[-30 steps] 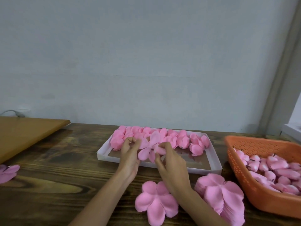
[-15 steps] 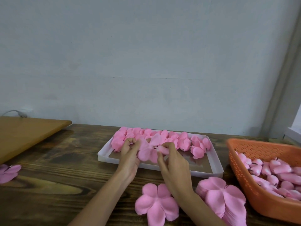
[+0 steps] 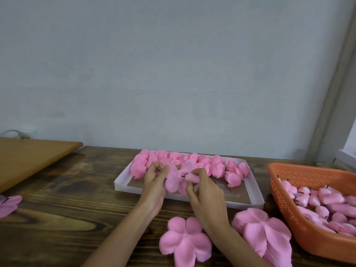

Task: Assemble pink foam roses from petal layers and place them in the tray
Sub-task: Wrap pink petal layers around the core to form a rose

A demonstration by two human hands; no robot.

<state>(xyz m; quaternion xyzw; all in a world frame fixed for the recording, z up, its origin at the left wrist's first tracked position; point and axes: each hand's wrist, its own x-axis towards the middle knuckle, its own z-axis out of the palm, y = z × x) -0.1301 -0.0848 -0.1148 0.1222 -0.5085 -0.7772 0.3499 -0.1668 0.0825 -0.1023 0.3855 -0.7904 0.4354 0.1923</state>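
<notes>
Over the near-left part of the white tray [image 3: 254,197] now, working with both hands. Gripping a pink petal layer [image 3: 172,183] in the left hand [image 3: 155,186], thumb and curled fingers closed on its left edge, just above the tray's front wall. Pinching a small pink bud [image 3: 192,177] in the right hand [image 3: 206,197], fingertips bent round it, held against the layer's middle.

Along the tray's far wall, one row of finished roses [image 3: 216,166], packed edge to edge. Hard to count where overlapping, maybe nine or ten. Bare brown floor showing across the tray's near-right half, room to spare there.

In front of the tray, on the dark wooden table [image 3: 67,209]: one loose petal layer [image 3: 185,245] lying flat, and right of it one thick stack of layers [image 3: 267,234], close to the tray's front-right corner.

Right of the tray, across a narrow gap, one orange basket [image 3: 285,209] heaped with buds [image 3: 327,198].

Far left of the tray, one more petal piece [image 3: 8,205] cut by the frame edge, and one tan board [image 3: 28,157] behind it. A wide stretch of bare wood between board and tray.
</notes>
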